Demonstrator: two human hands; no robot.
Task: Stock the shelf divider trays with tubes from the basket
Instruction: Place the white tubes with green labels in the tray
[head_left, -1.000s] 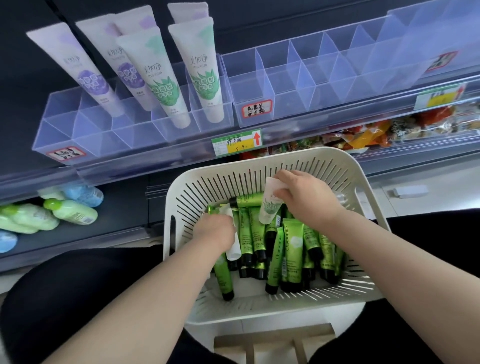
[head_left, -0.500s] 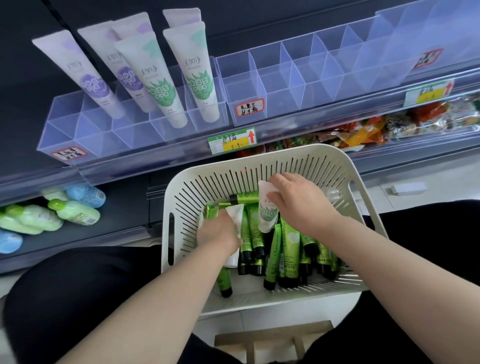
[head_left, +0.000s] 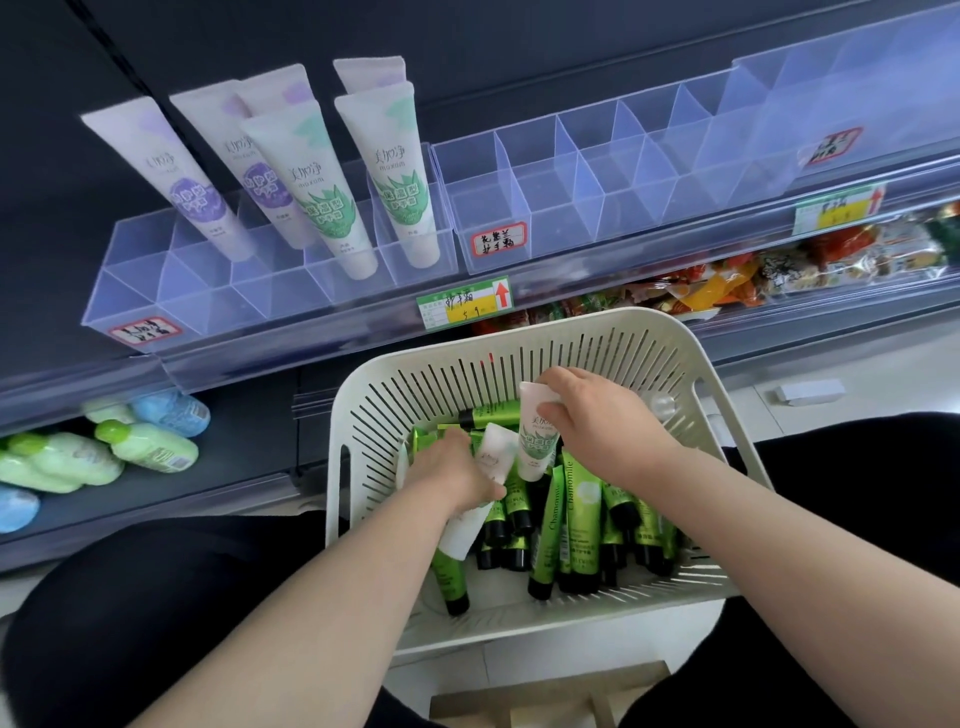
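Moved: white tube (head_left: 493, 454), gripped in left hand (head_left: 452, 473), now more exposed in basket (head_left: 727, 415). Right hand (head_left: 592, 421) pinches green-printed tube (head_left: 537, 441) above green tubes (head_left: 566, 525).

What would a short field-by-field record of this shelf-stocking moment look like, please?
right hand: grips a green-print tube over the pile
left hand: grips a plain white tube inside the basket
basket: white, slotted, holds many green tubes with dark caps
left tray: several stocked tubes standing in it, purple and green prints
right tray: no tubes visible in its compartments
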